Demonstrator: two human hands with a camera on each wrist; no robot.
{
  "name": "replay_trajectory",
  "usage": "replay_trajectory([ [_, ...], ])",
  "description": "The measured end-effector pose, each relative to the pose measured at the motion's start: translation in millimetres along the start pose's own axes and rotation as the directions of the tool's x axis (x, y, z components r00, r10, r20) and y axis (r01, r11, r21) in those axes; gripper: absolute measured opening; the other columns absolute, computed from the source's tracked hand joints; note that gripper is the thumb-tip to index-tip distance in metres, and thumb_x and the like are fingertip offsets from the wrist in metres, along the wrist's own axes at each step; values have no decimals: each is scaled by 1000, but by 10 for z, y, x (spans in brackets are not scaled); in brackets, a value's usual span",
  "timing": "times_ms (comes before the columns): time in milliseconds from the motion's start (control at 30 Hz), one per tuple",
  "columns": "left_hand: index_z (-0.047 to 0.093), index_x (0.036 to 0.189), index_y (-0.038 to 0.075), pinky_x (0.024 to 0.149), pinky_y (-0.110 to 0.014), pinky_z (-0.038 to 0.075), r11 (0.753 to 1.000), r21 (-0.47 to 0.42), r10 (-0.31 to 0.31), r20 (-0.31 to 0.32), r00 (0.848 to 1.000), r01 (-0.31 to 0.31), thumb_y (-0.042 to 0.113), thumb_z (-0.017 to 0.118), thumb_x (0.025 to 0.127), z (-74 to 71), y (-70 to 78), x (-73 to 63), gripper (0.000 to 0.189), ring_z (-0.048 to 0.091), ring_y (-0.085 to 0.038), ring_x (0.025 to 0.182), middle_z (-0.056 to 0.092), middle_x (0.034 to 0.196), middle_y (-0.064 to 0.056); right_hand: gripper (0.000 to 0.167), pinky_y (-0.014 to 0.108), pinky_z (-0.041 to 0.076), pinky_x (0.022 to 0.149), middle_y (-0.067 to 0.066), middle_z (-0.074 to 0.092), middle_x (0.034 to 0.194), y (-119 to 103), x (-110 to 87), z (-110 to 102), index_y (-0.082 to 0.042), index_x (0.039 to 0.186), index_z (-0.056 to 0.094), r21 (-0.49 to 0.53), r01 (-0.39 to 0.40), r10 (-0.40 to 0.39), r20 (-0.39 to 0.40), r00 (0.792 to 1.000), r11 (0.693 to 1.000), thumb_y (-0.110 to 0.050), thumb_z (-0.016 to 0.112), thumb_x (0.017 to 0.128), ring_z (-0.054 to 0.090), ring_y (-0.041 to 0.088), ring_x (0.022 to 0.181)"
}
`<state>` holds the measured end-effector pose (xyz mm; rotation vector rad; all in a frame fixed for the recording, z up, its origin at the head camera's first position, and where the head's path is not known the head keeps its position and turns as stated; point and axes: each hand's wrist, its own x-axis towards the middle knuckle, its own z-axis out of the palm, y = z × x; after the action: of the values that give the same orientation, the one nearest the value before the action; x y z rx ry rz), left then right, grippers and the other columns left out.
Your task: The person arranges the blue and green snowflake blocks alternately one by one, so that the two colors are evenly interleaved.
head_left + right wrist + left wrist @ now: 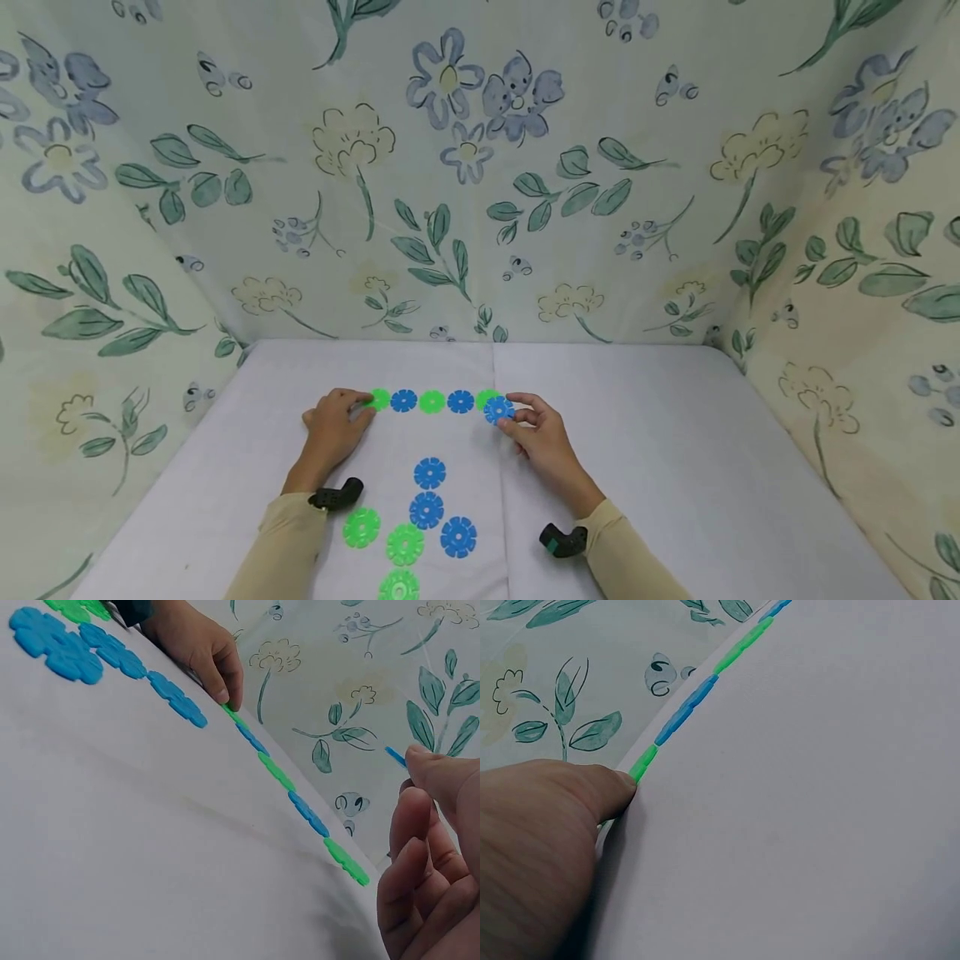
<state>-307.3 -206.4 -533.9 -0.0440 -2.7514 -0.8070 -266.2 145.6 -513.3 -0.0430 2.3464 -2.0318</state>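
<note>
A row of alternating green and blue notched plastic discs lies flat across the table. My left hand [335, 427] holds the leftmost green disc [381, 400] at its edge, thumb and index finger on it. Right of it lie a blue disc [403, 401], a green disc [432, 402], another blue disc [461, 402] and a last green disc [486, 397]. My right hand [543, 433] pinches a blue disc [498, 409] between thumb and fingers, raised off the table at the row's right end. In the right wrist view this held disc [395, 757] appears edge-on.
Nearer me lie loose blue discs [426, 510] and loose green discs [405, 544] on the white-covered table [660, 467]. Floral cloth [465, 208] hangs behind the table and at both sides. Each wrist wears a black camera [562, 542].
</note>
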Motion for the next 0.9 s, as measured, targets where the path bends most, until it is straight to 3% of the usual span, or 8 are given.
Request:
replay_trajectory([
  [500,71,122,17,89,-54,27,1000,-11,4,-2,1000,-4,29,68,94,19,-13,-9,30,55,-35,120,62,127,-13,47,25,45,52,5,67,96,29,283,-115,-29,127,60,-3,-77,76,-140,987,997,-30,81,85,56,19,58],
  [700,71,121,17,88,-54,27,1000,1,11,-12,1000,-11,28,68,94,31,-27,-9,30,56,-34,119,63,126,-12,46,26,46,51,7,66,95,109,361,-108,-25,126,60,7,-35,35,-181,983,999,-25,81,86,55,17,55],
  [900,71,122,17,87,-53,27,1000,-2,4,-5,1000,-4,28,68,94,26,-10,14,30,56,-34,118,63,125,-12,46,28,48,49,8,65,95,163,408,-115,-21,127,60,-61,-31,15,-242,970,998,-24,81,86,56,17,54],
])
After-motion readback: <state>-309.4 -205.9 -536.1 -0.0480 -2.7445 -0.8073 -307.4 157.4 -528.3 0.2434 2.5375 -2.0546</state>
